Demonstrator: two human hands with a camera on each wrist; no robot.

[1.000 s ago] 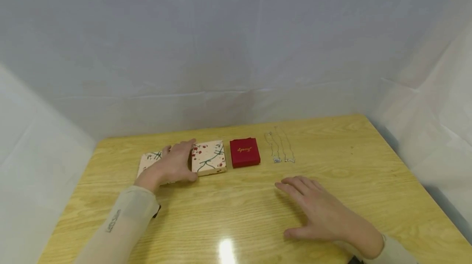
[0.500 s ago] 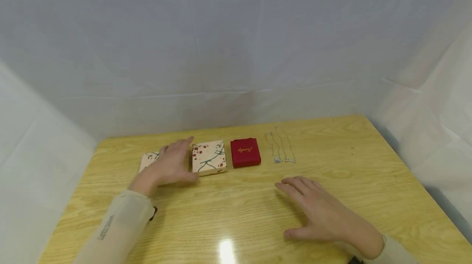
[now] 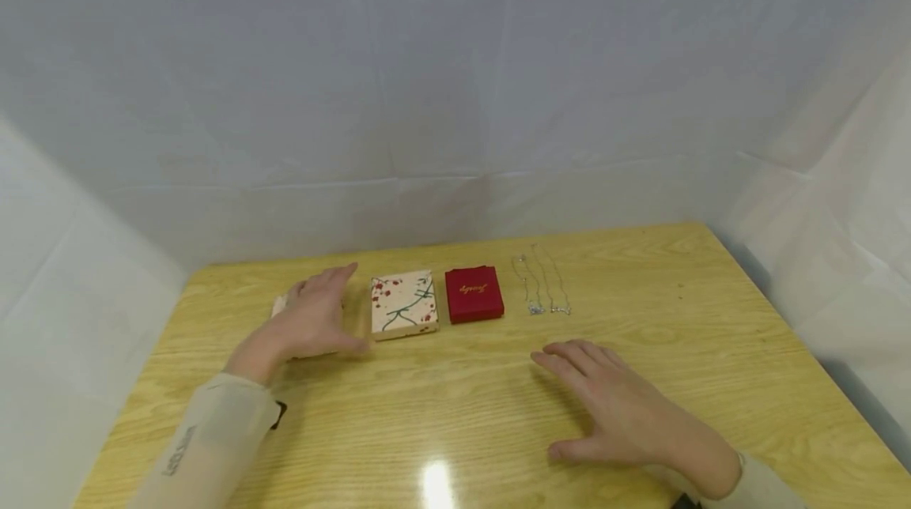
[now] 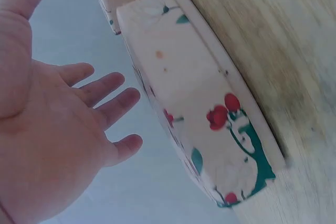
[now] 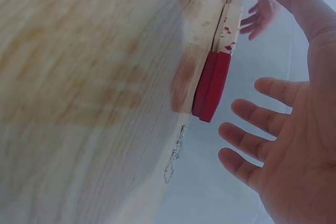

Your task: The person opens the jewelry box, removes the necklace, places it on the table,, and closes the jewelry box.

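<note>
While the left hand (image 3: 306,323) reaches over the worktop (image 3: 427,390) with its fingers spread, released and gripping nothing, the partly covered floral box (image 3: 279,306) lies beneath and behind it, nearly at nine o'clock from the red box (image 3: 474,295). Whether the two touch is hard to tell from the head view; the left wrist view shows a gap between fingertips and box. Just beside the red box, at nine o'clock, sits the second floral box (image 3: 404,305), cream with red blossoms and green stems. Gold script marks the red box's top. At three o'clock from it, two thin silvery necklaces (image 3: 535,309) lie flat, side by side. Near four o'clock, well apart from the boxes, the right hand (image 3: 605,406) is likewise released, fingers loosely extended. Pale cloth (image 3: 427,98) hangs beyond, at twelve o'clock.
</note>
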